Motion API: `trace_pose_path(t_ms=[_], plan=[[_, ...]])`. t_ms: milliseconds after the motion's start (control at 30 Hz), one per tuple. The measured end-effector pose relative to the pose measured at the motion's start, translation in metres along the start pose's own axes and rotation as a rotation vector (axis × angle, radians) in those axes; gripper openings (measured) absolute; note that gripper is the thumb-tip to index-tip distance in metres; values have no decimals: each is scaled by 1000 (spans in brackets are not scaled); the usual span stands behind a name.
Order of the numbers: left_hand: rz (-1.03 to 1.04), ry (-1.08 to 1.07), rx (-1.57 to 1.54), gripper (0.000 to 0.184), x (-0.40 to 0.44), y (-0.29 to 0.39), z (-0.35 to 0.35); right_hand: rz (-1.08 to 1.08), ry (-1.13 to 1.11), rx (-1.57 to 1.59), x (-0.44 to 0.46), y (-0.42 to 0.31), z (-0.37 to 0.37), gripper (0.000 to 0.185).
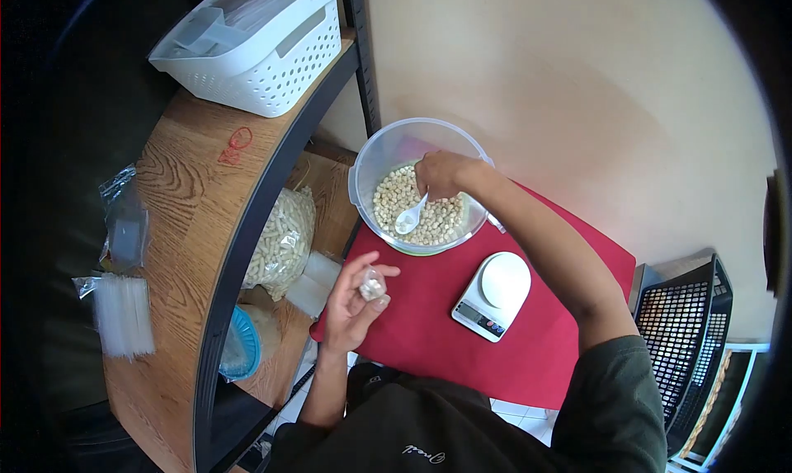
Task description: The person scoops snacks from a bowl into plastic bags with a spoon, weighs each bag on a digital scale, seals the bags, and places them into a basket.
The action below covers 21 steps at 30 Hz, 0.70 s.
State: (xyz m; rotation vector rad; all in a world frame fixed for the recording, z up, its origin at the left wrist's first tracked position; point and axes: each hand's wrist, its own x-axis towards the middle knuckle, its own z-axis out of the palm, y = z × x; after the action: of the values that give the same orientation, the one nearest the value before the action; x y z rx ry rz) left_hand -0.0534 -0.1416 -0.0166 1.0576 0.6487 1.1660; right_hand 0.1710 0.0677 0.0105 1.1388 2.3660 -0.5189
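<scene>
My right hand (444,174) reaches into a clear round plastic tub (360,184), closed around the handle of a white spoon (410,216). The spoon's bowl rests at or just over the small, pale, round snack pieces (441,223) in the tub. In front of the tub, my left hand (351,308) holds a small clear plastic bag (371,284) between thumb and fingers. A few whitish pieces show inside the bag. A white digital kitchen scale (495,296) stands on the red-covered table (445,349), to the right of my left hand.
A wooden shelf (177,225) on the left bears a white basket (272,73) and clear plastic packets (124,316). Below it sit a large bag of pale sticks (282,238) and a blue-rimmed container (242,345). A black crate (676,341) stands right of the table.
</scene>
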Motion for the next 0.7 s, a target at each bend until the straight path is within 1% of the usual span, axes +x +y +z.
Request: trace_pose_path(t_ms=[33,67,133,167,200,233,267,333,367,400,467,533,600,633,700], plan=[[26,25,27,60,2,3,-5,-29,15,56,-4,3,-3,16],[49,40,40,59,6,7,-9,-30,20,51,-8,7,-6,16],[97,87,122,53,18,14,-11,-71,153,-38,-20,11,-16,19],[103,85,124,53,25,17,-10,-83,129,19,-27,16,-23,23],[126,133,208,49,33,19,-7,-82,135,14,-38,15,-34,23],[148,181,291,45,40,21,-4,-25,140,35,-50,14,-45,22],[154,178,292,45,47,24,0,33,146,57,-63,13,-55,22],[180,195,323,42,62,28,11,49,188,106,-90,15,-73,21],[179,205,278,46,70,25,15,61,223,158,-102,14,-82,20],[185,201,277,46,77,24,21,65,228,154,-113,10,-92,20],[216,196,487,49,90,25,32,154,228,135,-135,1,-108,19],[224,201,509,51,102,16,38,147,250,129,-148,-7,-117,19],[259,183,603,52,109,14,45,239,192,-21,-153,-15,-122,20],[269,194,613,52,111,14,50,248,196,-18,-155,-19,-121,20],[279,191,655,52,112,13,55,311,260,-47,-157,-28,-119,15]])
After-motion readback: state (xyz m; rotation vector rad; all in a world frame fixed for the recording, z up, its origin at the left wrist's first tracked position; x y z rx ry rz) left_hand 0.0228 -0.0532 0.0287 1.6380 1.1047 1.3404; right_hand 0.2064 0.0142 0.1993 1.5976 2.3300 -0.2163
